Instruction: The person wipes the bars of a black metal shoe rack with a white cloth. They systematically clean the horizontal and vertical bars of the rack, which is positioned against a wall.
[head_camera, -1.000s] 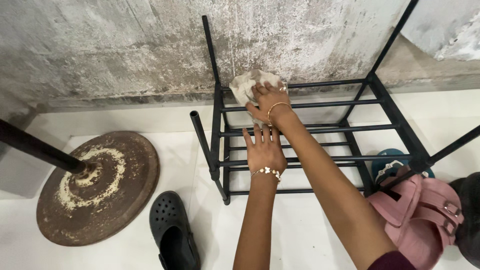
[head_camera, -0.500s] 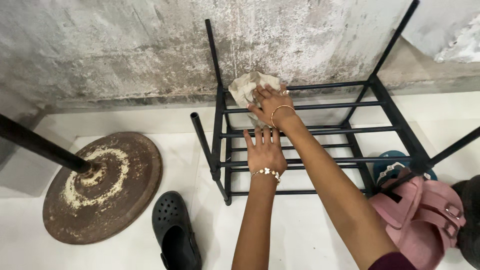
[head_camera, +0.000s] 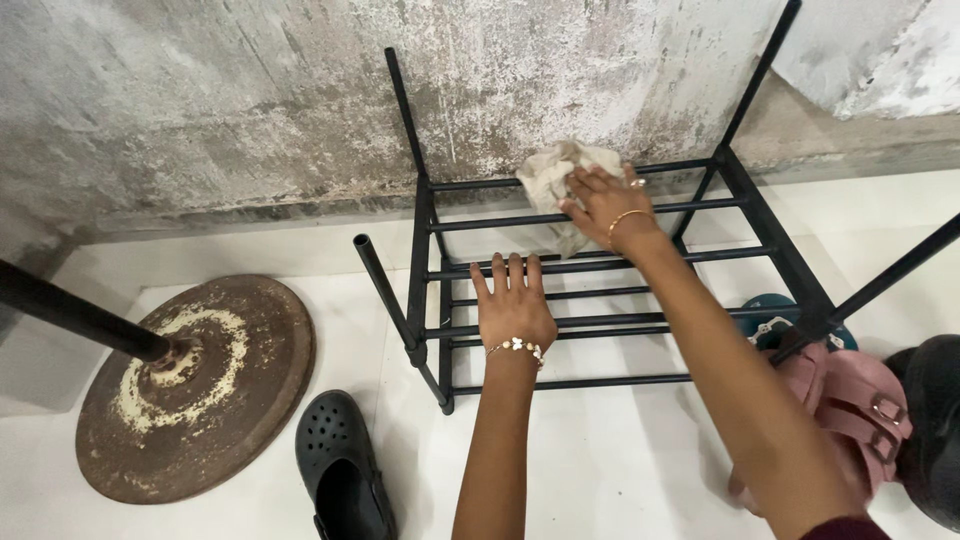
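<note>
The right hand (head_camera: 608, 205) is pressing a crumpled beige cloth (head_camera: 552, 178) onto the rear bars of the black metal slatted rack (head_camera: 640, 320) standing on the white floor, while the left hand (head_camera: 512, 305) is lying flat, fingers released, on its middle bars

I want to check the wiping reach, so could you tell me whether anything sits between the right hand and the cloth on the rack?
Nothing visible: the right hand presses directly on the cloth against the rack's back bars.
</note>
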